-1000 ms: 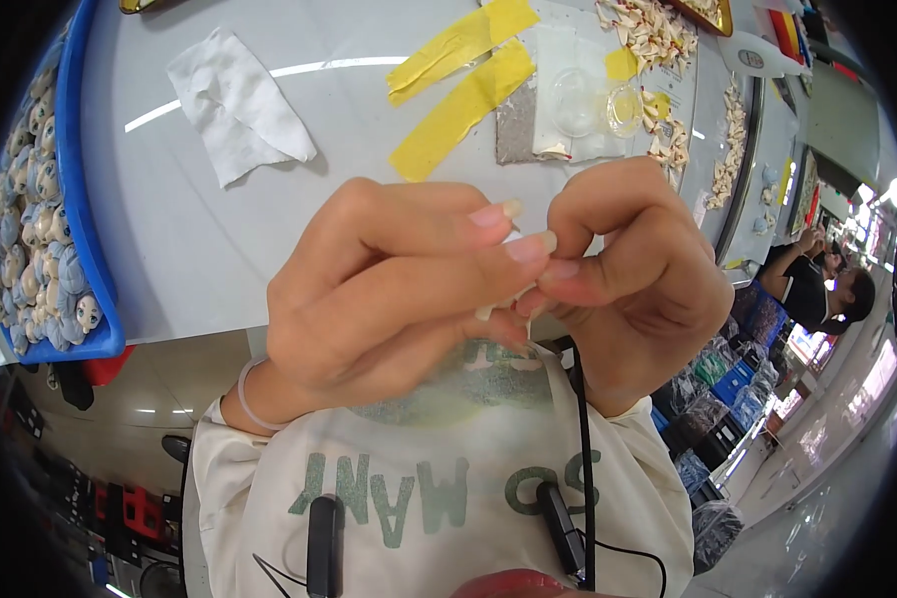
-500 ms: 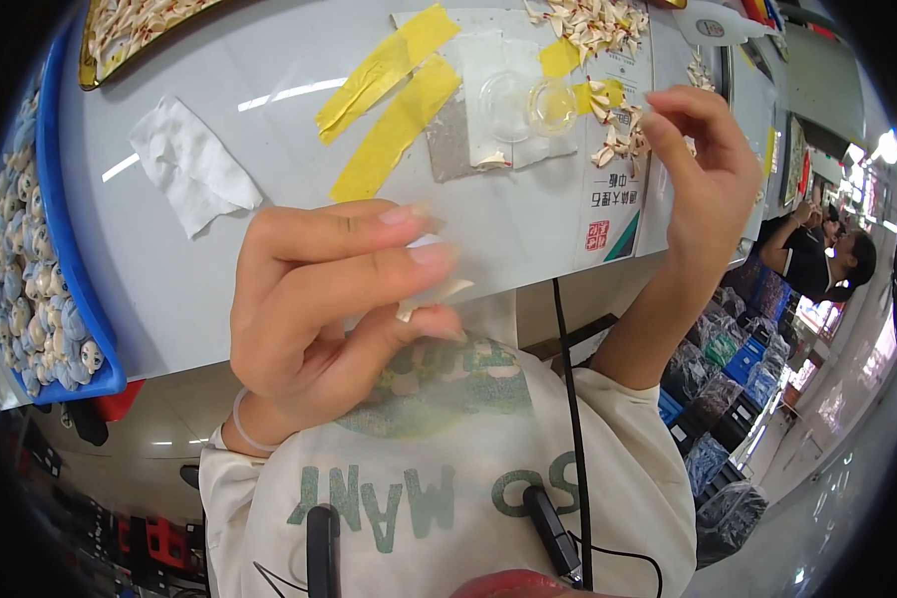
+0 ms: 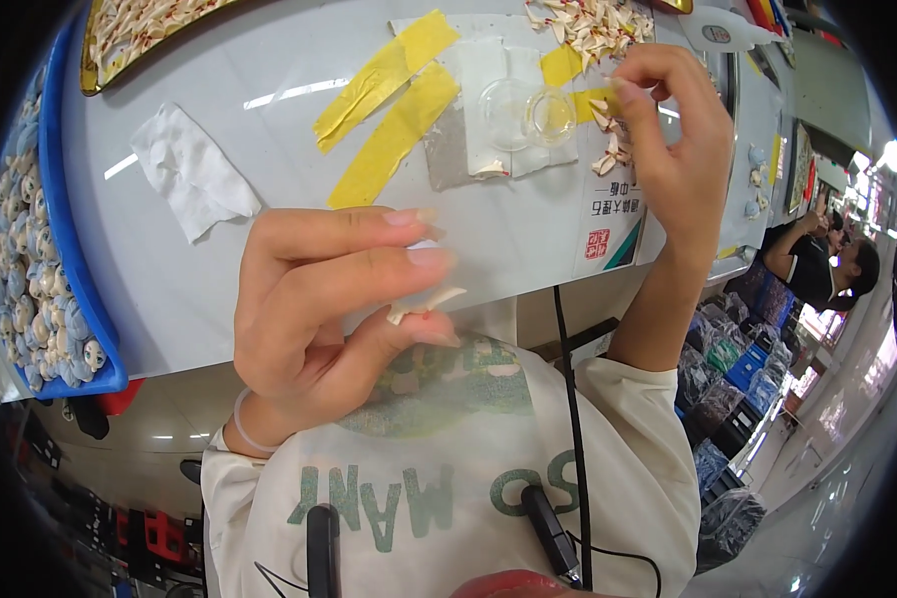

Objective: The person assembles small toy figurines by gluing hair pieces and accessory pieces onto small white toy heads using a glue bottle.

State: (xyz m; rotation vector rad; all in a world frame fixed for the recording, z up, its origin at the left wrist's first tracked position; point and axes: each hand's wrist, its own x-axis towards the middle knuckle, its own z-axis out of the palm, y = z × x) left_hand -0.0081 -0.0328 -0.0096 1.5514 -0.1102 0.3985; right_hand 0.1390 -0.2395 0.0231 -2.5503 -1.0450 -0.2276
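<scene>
My left hand [image 3: 314, 309] is raised over the table's near edge, its fingers curled. Against its thumb lies a small cream pointed piece [image 3: 429, 304] with a touch of red. A pale bluish bit [image 3: 425, 243] shows between two of its fingertips. At the right, my right hand [image 3: 673, 140] has thumb and index fingertip together beside a heap of small cream pieces with red marks [image 3: 593, 30]. Whether it pinches one is too small to tell. Two round clear shallow dishes, the larger dish [image 3: 505, 115] and the smaller dish [image 3: 551, 117], lie nearby on a pale taped-down pad.
A blue tray [image 3: 110, 344] of small blue-and-cream doll heads stands at the left. Far left is a gold-rimmed tray [image 3: 92, 70] of cream pieces. A white cloth [image 3: 191, 171] and yellow tape strips [image 3: 394, 135] lie on the table. A person [image 3: 817, 264] sits at far right.
My right hand has moved a little away from me and to the left, toward the heap. The left hand stays nearly in place, and the piece at its thumb has tilted slightly.
</scene>
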